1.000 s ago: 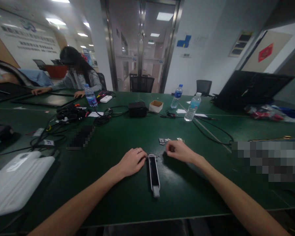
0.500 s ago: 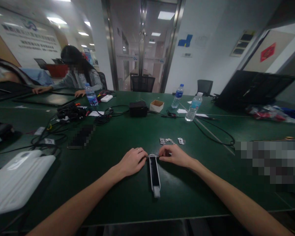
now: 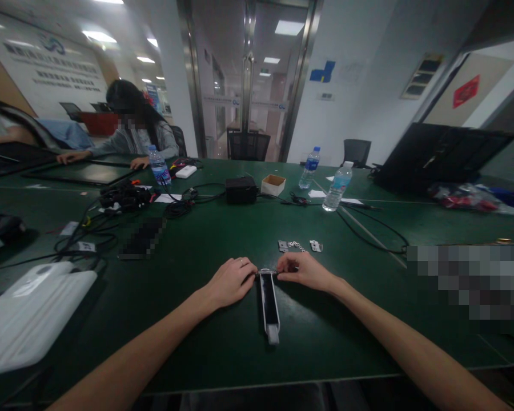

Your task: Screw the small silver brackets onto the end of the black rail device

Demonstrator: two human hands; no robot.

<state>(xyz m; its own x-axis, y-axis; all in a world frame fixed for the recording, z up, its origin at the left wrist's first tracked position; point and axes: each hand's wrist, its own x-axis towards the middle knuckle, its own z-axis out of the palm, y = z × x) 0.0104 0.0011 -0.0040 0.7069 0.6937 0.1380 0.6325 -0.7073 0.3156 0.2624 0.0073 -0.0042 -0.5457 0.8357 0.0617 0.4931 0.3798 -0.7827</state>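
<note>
A long, narrow black-and-silver metal part (image 3: 269, 305) lies lengthwise on the green table (image 3: 223, 348) in front of me. My left hand (image 3: 230, 281) rests curled on the table with its fingertips pinched at the left of the part's far end. My right hand (image 3: 305, 270) is pinched at the right of that same end, on something too small to name. Just beyond my right hand lie two small metal plates (image 3: 282, 246) with tiny loose bits between them.
Tangled black cables (image 3: 124, 197), a black box (image 3: 240, 190), a small cardboard box (image 3: 273, 185) and three water bottles (image 3: 336, 186) stand farther back. White devices (image 3: 29, 314) sit at left. A person sits at the far left. An open black case (image 3: 437, 154) stands at right.
My right hand has moved left from beside the small metal plates to the far end of the long part. My left hand has stayed put.
</note>
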